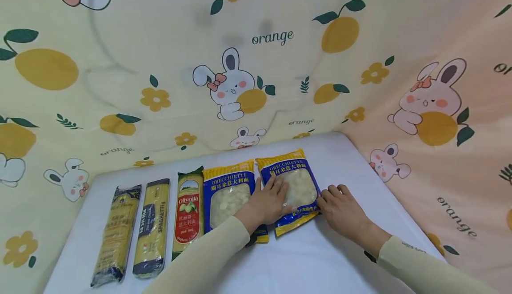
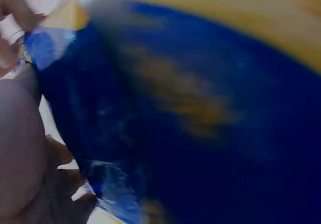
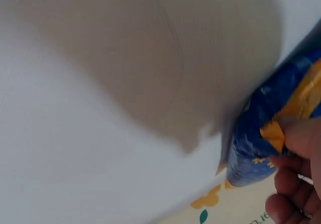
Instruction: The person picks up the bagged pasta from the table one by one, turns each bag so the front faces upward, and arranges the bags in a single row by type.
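Observation:
A blue and yellow bag of orecchiette [image 1: 298, 187] with a clear window lies tilted on the white table, in front of me. My left hand [image 1: 267, 200] rests on the left part of this bag, its fingers stretched over the front. At the bag's lower right edge, my right hand [image 1: 342, 209] pinches the wrapping with curled fingers. In the right wrist view, the thumb of the right hand [image 3: 298, 163] is on a yellow strip of the bag [image 3: 251, 148]. Blue wrapping [image 2: 200, 158] fills most of the blurred left wrist view.
A second orecchiette bag [image 1: 230, 196] lies just left, partly behind my left arm. Farther left lie a red-labelled spaghetti pack [image 1: 189, 205], a blue-labelled spaghetti pack [image 1: 152, 227] and another long pasta pack [image 1: 117, 236]. A printed cloth [image 1: 160, 63] hangs behind the table [image 1: 288, 267].

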`<state>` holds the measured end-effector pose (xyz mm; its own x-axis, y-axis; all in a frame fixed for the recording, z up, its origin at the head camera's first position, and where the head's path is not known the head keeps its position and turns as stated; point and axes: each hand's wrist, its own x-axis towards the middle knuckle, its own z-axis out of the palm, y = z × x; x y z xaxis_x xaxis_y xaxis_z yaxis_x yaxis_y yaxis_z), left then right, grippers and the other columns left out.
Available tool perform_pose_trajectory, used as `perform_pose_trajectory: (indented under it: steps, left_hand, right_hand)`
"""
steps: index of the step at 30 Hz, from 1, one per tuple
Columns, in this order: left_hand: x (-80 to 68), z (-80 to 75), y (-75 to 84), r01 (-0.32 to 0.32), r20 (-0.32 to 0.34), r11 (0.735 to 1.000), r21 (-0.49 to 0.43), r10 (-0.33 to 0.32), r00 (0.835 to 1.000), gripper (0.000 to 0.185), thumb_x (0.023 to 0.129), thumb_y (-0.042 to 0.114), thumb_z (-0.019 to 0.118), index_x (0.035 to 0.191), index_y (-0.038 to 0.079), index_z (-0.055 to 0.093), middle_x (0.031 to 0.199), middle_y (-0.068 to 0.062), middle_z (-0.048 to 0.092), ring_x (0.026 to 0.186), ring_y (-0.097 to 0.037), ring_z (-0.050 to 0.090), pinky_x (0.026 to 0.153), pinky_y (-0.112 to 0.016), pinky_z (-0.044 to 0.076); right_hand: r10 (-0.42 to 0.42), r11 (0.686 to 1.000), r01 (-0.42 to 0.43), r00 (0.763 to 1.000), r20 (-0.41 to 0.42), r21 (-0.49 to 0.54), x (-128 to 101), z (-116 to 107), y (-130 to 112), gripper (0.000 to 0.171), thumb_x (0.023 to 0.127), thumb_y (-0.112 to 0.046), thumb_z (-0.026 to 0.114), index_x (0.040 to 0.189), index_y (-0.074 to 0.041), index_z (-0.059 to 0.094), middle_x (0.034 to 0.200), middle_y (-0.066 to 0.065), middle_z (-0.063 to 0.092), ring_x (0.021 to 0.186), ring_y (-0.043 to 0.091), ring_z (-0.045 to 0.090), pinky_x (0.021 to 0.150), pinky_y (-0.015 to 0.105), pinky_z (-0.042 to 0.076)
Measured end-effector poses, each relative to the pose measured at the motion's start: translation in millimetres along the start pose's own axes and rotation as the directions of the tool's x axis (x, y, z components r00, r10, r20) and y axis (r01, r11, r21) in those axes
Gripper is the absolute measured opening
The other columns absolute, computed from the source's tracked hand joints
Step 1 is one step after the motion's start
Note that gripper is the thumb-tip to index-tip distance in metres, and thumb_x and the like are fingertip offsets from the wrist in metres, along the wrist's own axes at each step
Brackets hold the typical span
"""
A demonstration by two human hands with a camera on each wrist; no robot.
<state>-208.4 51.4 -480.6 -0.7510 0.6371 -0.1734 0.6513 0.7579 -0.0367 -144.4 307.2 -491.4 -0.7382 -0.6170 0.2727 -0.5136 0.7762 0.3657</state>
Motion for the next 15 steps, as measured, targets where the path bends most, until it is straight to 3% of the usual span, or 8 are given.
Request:
perform_pose_trajectory:
  steps: [2,6,11,15]
  left_hand:
    - [-1.2,6.3,1.8,0.005,0.020,0.999,0.037,-0.006,1.000,0.085,0.106,0.073,0.019,0.171,0.019,0.015,0.178,-0.005,0.013,0.165,-0.026,0.012,0.128,-0.062,0.019]
    - [-0.4,12.2,1.1,0.009,0.001,0.998,0.061,-0.009,1.000,0.086,0.105,0.073,0.019,0.171,0.019,0.012,0.179,-0.004,0.010,0.165,-0.024,0.010,0.129,-0.061,0.017]
    - [-0.5,11.1,0.2,-0.003,-0.018,1.000,0.025,0.004,1.000,0.085,0.106,0.072,0.023,0.171,0.017,0.015,0.178,-0.005,0.014,0.165,-0.024,0.012,0.128,-0.062,0.019]
    - [-6.0,9.9,-1.9,-0.006,-0.003,0.999,-0.049,0.006,1.000,0.083,0.107,0.070,0.027,0.171,0.017,0.016,0.178,-0.003,0.013,0.165,-0.024,0.011,0.128,-0.063,0.015]
  right_hand:
    - [-0.020,1.000,0.020,1.000,0.016,-0.017,0.7,-0.3,4.2,0.019,0.089,-0.017,0.077,0.090,-0.006,0.061,0.088,0.007,0.059,0.089,0.029,0.053,0.086,0.049,0.046]
    - [-0.041,0.999,0.041,0.998,0.044,-0.010,7.0,-5.9,9.5,0.029,0.085,-0.028,0.085,0.091,-0.007,0.066,0.088,0.006,0.060,0.089,0.028,0.055,0.086,0.050,0.048]
    - [0.021,0.999,-0.025,0.995,0.102,0.036,16.1,-18.7,11.6,0.038,0.080,-0.037,0.091,0.091,-0.008,0.070,0.091,0.006,0.063,0.095,0.030,0.058,0.088,0.054,0.050]
    - [0.075,0.992,-0.091,0.982,0.171,0.089,22.9,-29.6,11.2,0.041,0.076,-0.035,0.094,0.096,-0.007,0.071,0.104,0.009,0.068,0.107,0.035,0.061,0.096,0.061,0.049]
